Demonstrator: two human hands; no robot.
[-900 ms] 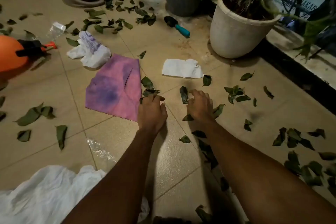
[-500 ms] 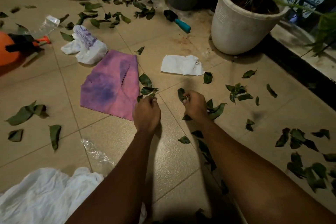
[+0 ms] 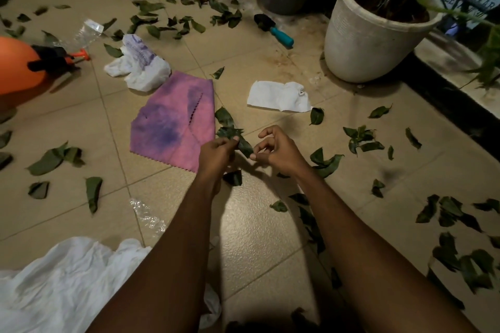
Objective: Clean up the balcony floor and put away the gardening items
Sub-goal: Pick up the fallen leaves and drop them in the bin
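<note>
Left hand point(image 3: 216, 155): fingers curled, pinching one end of a dark green leaf point(image 3: 244, 147) held above the tiled floor point(image 3: 257, 238). Right hand point(image 3: 280, 155): thumb and a fingertip closed on the leaf's other end, index finger lifted and bent. The hands are just apart, with the leaf spanning between them.

A second leaf point(image 3: 233, 178) sits under the left hand; cannot tell whether it is held or lying on the floor.

Just left of the hands, a pink and purple cloth point(image 3: 173, 121) lies flat. Beyond the hands lies a white paper towel point(image 3: 278, 96). Farther off, a trowel with a teal handle point(image 3: 273, 28) lies near a white plant pot point(image 3: 365, 43).

At the left edge is an orange sprayer point(image 3: 13, 65), with a crumpled white bag point(image 3: 140, 67) between it and the cloth.

Loose leaves point(image 3: 51, 161) lie scattered across the tiles on all sides.
</note>
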